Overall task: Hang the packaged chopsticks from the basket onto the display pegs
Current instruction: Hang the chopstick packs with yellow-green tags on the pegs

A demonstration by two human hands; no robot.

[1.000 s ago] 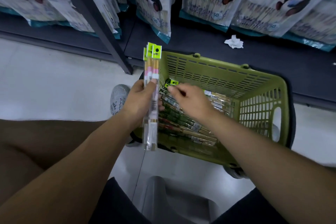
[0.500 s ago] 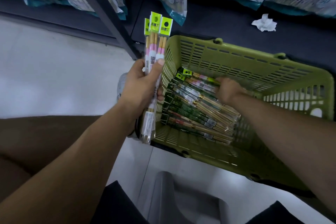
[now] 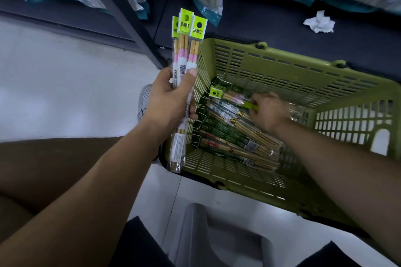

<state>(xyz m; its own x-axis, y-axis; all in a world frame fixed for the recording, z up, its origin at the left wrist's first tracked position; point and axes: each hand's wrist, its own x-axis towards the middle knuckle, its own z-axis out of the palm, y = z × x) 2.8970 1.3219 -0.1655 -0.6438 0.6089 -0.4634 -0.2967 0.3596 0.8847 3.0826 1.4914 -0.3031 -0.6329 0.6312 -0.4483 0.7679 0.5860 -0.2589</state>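
I see the green basket (image 3: pixel 282 71) on the floor against the dark shelf (image 3: pixel 260 24), with a pile of packaged chopsticks (image 3: pixel 234 136) lying across its bottom. The left grip (image 3: pixel 169 102) is curled round a bundle of pink-banded packs (image 3: pixel 184 50), upright just outside the basket's left wall. The right grip (image 3: pixel 269 112) is down inside and blurred. It reaches a green-tabbed pack (image 3: pixel 227 95), but I cannot tell whether it has closed. I judge this the gathering step. Next, that pack must join the bundle, then go to pegs, which are out of view.

Blurred right hand (image 3: pixel 269 114), fingers (image 3: pixel 255 103) indistinct, in basket (image 3: pixel 303 67)
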